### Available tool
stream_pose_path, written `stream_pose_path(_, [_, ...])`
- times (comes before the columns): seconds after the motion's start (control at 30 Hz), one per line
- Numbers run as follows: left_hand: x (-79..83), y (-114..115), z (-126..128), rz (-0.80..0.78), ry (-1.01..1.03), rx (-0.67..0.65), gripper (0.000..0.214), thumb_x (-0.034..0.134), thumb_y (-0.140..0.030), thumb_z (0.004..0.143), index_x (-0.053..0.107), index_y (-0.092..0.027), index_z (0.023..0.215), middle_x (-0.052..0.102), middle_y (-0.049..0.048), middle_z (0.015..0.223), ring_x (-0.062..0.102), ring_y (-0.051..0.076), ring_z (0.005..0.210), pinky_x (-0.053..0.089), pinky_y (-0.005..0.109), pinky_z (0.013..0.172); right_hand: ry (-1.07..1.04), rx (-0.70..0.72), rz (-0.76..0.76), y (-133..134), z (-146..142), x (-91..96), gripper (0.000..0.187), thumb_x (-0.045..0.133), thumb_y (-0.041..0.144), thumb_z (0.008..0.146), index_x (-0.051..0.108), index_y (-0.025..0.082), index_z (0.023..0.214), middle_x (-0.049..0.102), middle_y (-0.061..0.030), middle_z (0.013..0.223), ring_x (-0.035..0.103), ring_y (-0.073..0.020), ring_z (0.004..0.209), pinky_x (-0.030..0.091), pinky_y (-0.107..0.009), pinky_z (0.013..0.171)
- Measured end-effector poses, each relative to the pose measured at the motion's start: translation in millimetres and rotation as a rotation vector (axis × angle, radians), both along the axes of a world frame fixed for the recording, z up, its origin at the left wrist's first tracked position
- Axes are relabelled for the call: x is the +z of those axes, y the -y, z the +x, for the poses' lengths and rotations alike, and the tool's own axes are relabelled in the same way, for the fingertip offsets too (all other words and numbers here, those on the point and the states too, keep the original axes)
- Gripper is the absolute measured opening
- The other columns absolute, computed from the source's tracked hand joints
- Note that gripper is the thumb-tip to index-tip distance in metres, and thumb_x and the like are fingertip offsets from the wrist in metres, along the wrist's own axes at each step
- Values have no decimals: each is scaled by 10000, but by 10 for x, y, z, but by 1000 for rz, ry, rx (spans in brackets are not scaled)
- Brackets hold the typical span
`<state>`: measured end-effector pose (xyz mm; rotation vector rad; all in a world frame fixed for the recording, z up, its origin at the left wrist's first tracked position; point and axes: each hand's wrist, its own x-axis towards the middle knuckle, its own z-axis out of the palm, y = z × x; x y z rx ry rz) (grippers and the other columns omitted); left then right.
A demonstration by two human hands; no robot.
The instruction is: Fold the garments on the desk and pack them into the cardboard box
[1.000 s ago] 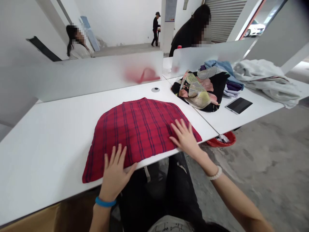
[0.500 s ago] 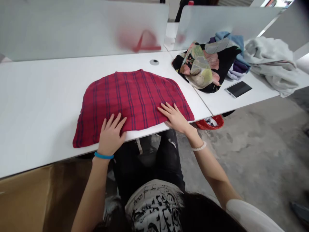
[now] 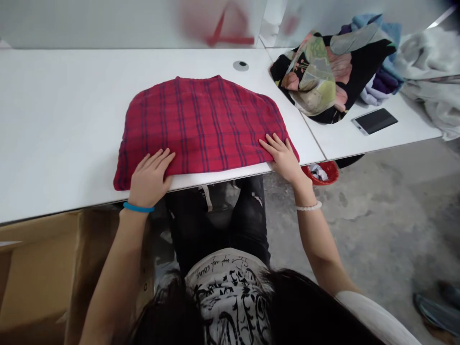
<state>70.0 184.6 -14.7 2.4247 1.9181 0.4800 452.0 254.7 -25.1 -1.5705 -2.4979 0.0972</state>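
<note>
A red plaid garment with dark blue stripes (image 3: pixel 204 122), folded into a wide flat shape, lies along the front edge of the white table (image 3: pixel 64 120). My left hand (image 3: pixel 150 175) rests flat on its lower left part, fingers stretched out, with a blue band at the wrist. On the lower right corner lies my right hand (image 3: pixel 284 157), palm down with fingers spread; a pale beaded bracelet circles that wrist. Neither hand grips the cloth. What lies under the palms is hidden.
To the right are a floral black cloth (image 3: pixel 323 76), a phone (image 3: pixel 375 121) and pale grey clothing (image 3: pixel 431 72). Frosted partitions (image 3: pixel 108 24) stand behind the table. Below are a red basket (image 3: pixel 325 173) and a cardboard box (image 3: pixel 39 278).
My hands have moved apart along the front of the garment, left hand leftward and right hand rightward. The view has tilted downward, and the garment's near edge looks straighter.
</note>
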Motion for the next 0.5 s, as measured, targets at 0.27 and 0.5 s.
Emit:
stream_pose_path(0.27, [69,209,-639,0,-14,186,544,415,-194,802,481,-94,1333,437,82,1451,367,223,1354,242,462,1123,-126,-24,27,10,61,-41,694,460,73,707,441,185,1392,394,-81,1478,276,-272,1404,216,-569,1121])
stream_pose_path(0.5, [-112,267,-751,54,91,224,542,413,-153,805,479,-144,1342,420,32,1465,378,180,1349,271,400,1139,-121,-31,46,-18,87,-70,677,434,62,705,479,211,1365,419,-58,1464,310,-252,1391,266,-535,1109])
